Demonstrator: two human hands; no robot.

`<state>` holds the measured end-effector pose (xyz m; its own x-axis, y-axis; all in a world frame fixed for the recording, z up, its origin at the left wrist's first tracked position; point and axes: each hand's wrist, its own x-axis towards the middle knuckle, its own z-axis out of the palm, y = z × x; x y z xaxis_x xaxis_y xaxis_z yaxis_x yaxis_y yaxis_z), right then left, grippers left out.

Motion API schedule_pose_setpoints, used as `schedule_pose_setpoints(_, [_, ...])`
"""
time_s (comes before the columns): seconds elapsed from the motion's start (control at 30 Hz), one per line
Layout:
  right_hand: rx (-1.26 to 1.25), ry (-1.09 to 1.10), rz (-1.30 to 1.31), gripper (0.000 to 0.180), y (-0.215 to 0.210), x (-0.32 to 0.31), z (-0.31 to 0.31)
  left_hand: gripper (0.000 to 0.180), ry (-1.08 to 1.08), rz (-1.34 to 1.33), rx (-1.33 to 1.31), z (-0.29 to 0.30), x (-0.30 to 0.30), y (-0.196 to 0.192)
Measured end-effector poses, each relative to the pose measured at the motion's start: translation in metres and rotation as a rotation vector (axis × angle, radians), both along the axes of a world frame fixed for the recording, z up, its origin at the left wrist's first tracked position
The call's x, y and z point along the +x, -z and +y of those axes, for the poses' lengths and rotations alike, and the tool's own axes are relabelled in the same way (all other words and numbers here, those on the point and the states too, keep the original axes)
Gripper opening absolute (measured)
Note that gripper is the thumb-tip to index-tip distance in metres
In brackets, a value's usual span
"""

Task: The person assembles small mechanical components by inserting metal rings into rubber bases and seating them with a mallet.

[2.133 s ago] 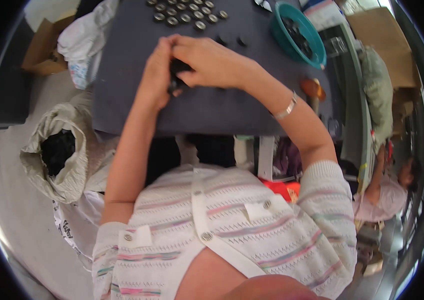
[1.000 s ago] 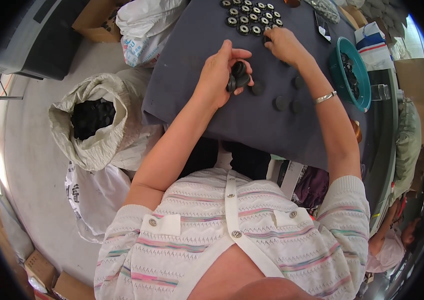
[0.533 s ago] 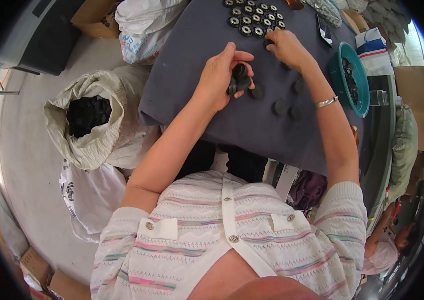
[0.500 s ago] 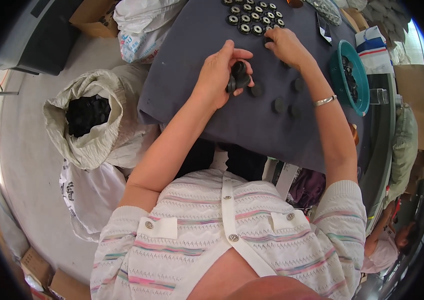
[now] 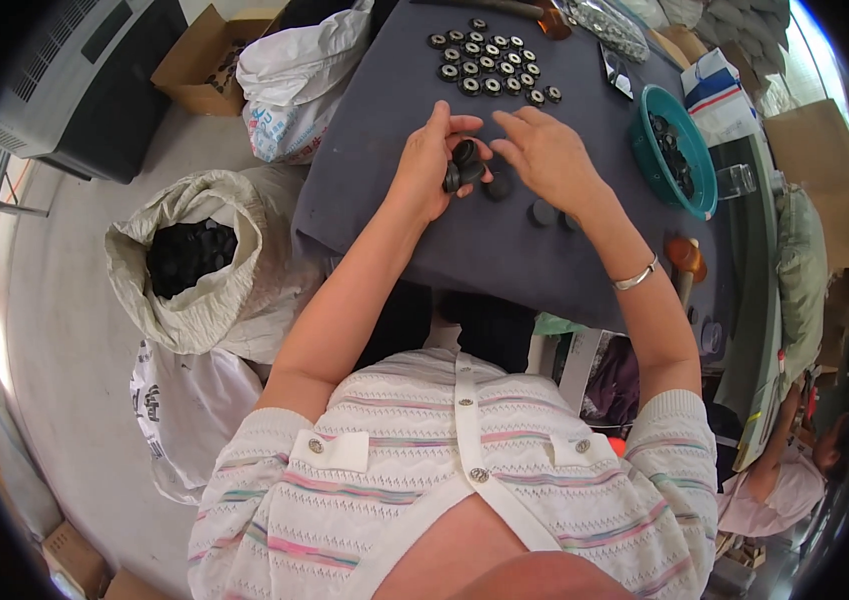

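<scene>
My left hand (image 5: pixel 425 165) is closed around several thick black discs (image 5: pixel 464 165), held over the dark cloth-covered table (image 5: pixel 365 180). Just to its right, my right hand (image 5: pixel 551 158) has its fingers spread toward those discs, with nothing visible in it. Loose on the cloth below are a black disc (image 5: pixel 498 187) between the hands and another disc (image 5: pixel 543 213) near my right wrist; a further one is partly hidden by that wrist. Beyond both hands, black wheels with metal ring centres (image 5: pixel 488 64) lie grouped in rough rows.
A teal basin (image 5: pixel 653 165) of black parts stands at the right, near an orange-headed mallet (image 5: pixel 685 254). Another orange mallet head (image 5: pixel 555 22) lies at the far edge. On the left, an open woven sack (image 5: pixel 125 255) holds black pieces. A person (image 5: pixel 770 495) is at lower right.
My right hand has drawn back from the grouped wheels to beside my left hand, its fingers opening. The left hand still holds the discs. The whole view has shifted slightly.
</scene>
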<state>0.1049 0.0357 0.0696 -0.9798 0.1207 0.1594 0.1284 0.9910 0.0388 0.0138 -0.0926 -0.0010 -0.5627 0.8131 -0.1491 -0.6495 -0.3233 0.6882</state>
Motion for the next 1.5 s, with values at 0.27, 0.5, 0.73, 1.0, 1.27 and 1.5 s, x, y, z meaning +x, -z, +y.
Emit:
schedule_pose_setpoints(0.27, [-0.893,-0.084,-0.007,0.016,0.011,-0.002,-0.02,0.062,-0.018,0.105,0.003,-0.005,0.005,-0.004])
schedule_pose_setpoints(0.5, [-0.555,-0.293,0.072,0.017,0.001,-0.011,-0.015,0.054,0.061,0.087,0.024,-0.007,0.006,-0.013])
schedule_pose_setpoints(0.73, [-0.302,-0.328,0.218,0.022,0.016,-0.013,-0.021,0.048,-0.084,0.081,-0.016,0.003,0.007,-0.005])
schedule_pose_setpoints(1.0, [-1.033,-0.103,0.19,0.015,0.002,-0.023,0.005,0.069,0.001,0.077,0.069,-0.001,0.005,-0.005])
schedule_pose_setpoints(1.27, [-0.953,0.363,0.138,0.015,0.032,-0.05,0.154,0.067,0.028,0.032,0.046,0.0,0.0,-0.002])
schedule_pose_setpoints(1.5, [-0.631,0.383,0.135,0.018,0.053,-0.057,0.164,0.063,0.017,0.016,0.046,-0.001,-0.001,-0.002])
